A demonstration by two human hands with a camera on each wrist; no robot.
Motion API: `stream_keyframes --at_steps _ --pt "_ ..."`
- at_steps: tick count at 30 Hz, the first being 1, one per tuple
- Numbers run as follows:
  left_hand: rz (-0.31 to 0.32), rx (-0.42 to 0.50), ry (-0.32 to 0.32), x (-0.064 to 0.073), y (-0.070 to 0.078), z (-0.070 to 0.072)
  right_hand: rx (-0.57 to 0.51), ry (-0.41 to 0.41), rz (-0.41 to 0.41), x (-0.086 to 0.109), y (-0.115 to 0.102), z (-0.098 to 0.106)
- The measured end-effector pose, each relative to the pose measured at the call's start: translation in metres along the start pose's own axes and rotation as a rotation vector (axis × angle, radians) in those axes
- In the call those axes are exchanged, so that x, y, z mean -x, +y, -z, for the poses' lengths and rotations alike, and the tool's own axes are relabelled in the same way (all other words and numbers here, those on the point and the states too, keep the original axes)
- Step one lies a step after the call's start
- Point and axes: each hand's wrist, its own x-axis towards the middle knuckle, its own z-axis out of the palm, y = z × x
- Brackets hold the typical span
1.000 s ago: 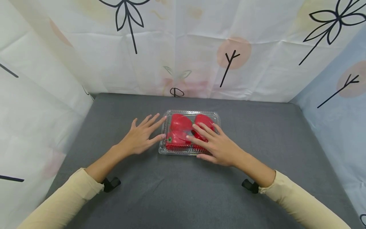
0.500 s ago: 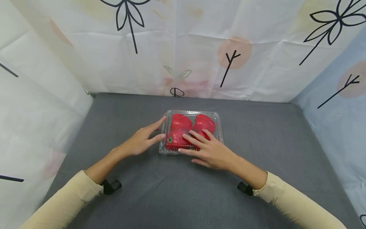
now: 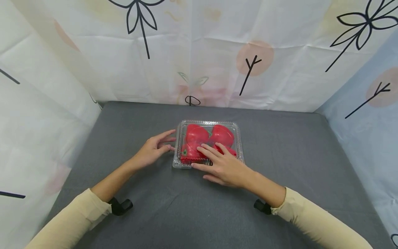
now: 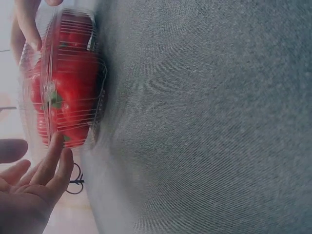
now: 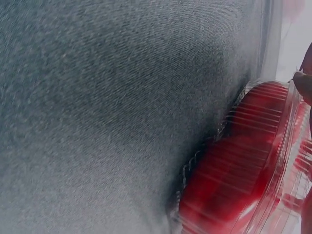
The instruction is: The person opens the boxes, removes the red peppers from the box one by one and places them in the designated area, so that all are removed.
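Observation:
A clear plastic clamshell box with several red bell peppers inside sits on the grey cloth, its lid down. My left hand is at the box's left side with fingers extended; in the left wrist view its fingertips come up close to the ribbed wall, and contact is hard to tell. Across the front right of the lid lies my right hand, fingers spread and resting on the plastic. It covers part of the front peppers. The right wrist view catches only part of that hand at its right edge.
Grey cloth covers the table around the box. A white patterned curtain hangs behind the back edge, with more fabric at the right. Black straps circle both wrists.
My right hand has slid left and toward the front over the lid. My left hand has drawn slightly back from the box's left edge, its fingers less spread. The box stays in place.

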Motion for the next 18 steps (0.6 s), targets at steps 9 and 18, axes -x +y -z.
stream_keyframes --at_steps 9,18 --pt "0.062 0.11 -0.074 0.004 -0.005 0.001 0.022 0.019 0.004 -0.008 -0.005 -0.003" --pt "0.068 0.161 -0.104 0.004 -0.008 0.002 -0.006 0.082 0.009 -0.017 -0.009 -0.003"
